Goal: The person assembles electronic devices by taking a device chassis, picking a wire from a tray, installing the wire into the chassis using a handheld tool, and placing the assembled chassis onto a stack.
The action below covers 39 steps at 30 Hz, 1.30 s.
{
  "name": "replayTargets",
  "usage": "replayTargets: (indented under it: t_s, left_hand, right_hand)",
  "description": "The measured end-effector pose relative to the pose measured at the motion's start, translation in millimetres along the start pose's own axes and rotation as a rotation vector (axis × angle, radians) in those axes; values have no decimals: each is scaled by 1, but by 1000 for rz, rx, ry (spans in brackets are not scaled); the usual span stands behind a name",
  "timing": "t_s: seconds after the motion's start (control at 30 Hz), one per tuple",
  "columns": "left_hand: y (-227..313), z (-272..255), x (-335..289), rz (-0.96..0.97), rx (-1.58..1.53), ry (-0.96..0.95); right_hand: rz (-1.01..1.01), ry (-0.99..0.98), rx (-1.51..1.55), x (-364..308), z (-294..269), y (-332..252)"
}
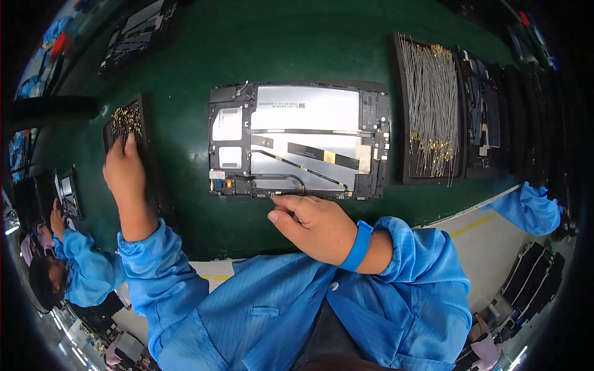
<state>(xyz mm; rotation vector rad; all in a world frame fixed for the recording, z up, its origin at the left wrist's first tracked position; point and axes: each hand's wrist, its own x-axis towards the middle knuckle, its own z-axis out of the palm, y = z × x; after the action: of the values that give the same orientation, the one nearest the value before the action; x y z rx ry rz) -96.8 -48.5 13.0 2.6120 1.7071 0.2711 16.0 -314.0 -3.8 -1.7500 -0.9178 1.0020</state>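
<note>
Reaching left-handed into a narrow dark tray [154, 179], with the left hand's [125, 167] bunched fingertips at the lower end of a cluster of gold-tipped cables [127, 119]. Facing an open, flat, tablet-like device [298, 141] with silver panels, black strips and a dark frame, lying in the middle of the green table [297, 37], between the narrow tray and a larger one to the right. Holding the right hand [318, 229] at the device's near edge, left of its centre, with a slim gap between thumb and forefinger. Cannot tell, with the fingertips so small in view, between pinching a strand and merely touching the cluster on the left. Wearing a blue wristband [357, 247] on the right wrist and a blue jacket [216, 328]. Having, to the right, a large dark tray [402, 148] of long grey cables [430, 99] with gold ends, just beside some dark device parts [479, 111]. Sharing the far left with a blue-sleeved co-worker [93, 272], with a hand near another device [68, 195].
</note>
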Motion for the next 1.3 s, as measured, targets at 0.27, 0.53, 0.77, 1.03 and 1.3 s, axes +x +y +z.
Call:
replayTargets:
  t_s: [0.27, 0.53, 0.77, 1.03, 1.3]
  left_hand:
    - [-32, 6, -11, -237, -493, 4]
    - [-10, -6, -32, 152, -238, 110]
    - [-3, -1, -31, 276, -71, 138]
    - [57, -29, -73, 933, -353, 180]
    - [69, -25, -92, 992, -449, 16]
  right_hand:
    - [78, 176, 95, 1, -2, 1]
    - [108, 323, 130, 11, -15, 7]
    - [156, 201, 202, 13, -21, 12]
    - [153, -41, 278, 33, -38, -31]
    - [302, -226, 371, 32, -45, -32]
